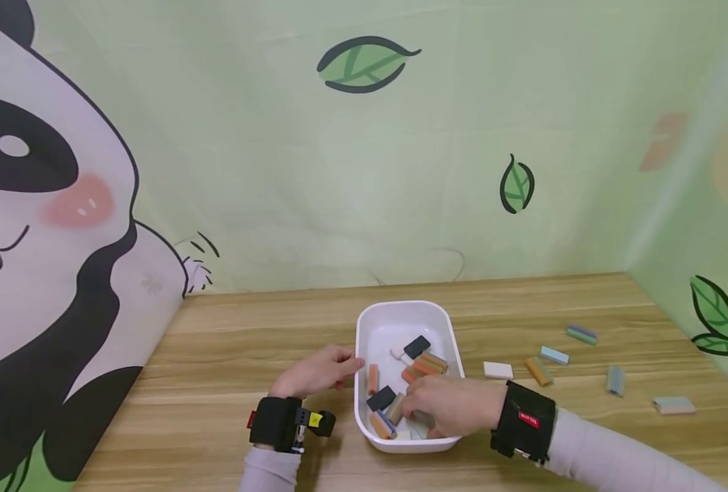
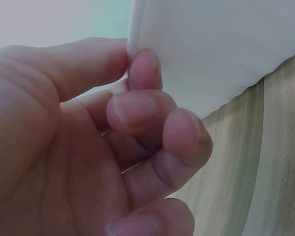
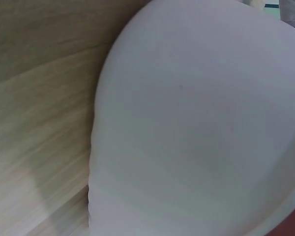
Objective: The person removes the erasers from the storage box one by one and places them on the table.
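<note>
A white plastic tub (image 1: 364, 342) stands on the table with several small eraser-like blocks in it. My left hand (image 1: 317, 372) pinches the tub's left rim between thumb and index finger, as the left wrist view shows; its other fingers curl loosely outside the wall. Over the right rim reaches my right hand (image 1: 440, 406), its fingers down among the blocks at the near end. Beside those fingertips lie a brown-grey block (image 1: 395, 408), an orange and blue block (image 1: 382, 425) and a black block (image 1: 381, 398). Whether the right fingers hold a block is hidden; the right wrist view shows only the tub's outer wall (image 3: 187, 123).
Right of the tub, several loose blocks lie scattered on the wooden table (image 1: 229, 342), among them a white block (image 1: 498, 370), an orange-brown one (image 1: 539, 371) and a pink-grey one (image 1: 674, 406). A printed green cloth (image 1: 278, 171) hangs behind the table.
</note>
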The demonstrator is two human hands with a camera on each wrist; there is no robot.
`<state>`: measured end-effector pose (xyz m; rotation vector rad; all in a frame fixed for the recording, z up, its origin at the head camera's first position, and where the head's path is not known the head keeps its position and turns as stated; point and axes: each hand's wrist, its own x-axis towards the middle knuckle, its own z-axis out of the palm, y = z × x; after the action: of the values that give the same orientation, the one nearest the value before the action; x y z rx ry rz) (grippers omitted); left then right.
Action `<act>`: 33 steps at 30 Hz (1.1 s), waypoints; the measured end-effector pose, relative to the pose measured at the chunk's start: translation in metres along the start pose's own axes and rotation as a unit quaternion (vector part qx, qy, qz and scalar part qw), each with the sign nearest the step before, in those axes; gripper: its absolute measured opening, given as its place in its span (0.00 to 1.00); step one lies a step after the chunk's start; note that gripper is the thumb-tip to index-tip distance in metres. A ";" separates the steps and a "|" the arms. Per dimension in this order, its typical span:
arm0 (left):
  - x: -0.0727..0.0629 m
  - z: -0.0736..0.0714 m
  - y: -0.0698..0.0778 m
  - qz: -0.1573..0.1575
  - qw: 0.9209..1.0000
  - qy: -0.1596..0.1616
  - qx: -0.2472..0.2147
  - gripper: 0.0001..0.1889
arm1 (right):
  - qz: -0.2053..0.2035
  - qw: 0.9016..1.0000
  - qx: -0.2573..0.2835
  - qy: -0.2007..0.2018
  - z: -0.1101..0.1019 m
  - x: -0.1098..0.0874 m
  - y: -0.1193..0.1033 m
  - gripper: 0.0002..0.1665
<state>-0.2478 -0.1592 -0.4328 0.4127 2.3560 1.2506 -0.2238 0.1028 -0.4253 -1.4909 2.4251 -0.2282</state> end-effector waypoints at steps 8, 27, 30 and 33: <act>0.001 0.000 0.000 0.000 1.000 0.001 0.003 0.16 | -0.025 0.999 -0.022 0.012 0.001 -0.001 0.003 0.17; 0.000 0.001 0.000 -0.010 1.000 0.001 -0.002 0.16 | 0.011 0.994 -0.063 0.091 -0.038 -0.028 -0.004 0.18; 0.000 0.001 0.000 -0.009 1.000 0.001 -0.001 0.16 | 0.033 0.992 -0.054 0.110 -0.051 -0.040 0.001 0.18; 0.000 0.001 0.000 -0.008 1.000 0.001 -0.001 0.16 | 0.040 0.986 -0.065 0.148 -0.058 -0.054 0.010 0.14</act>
<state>-0.2478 -0.1585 -0.4335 0.3925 2.3560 1.2465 -0.2278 0.1541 -0.3649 -1.5028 2.7764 -0.2975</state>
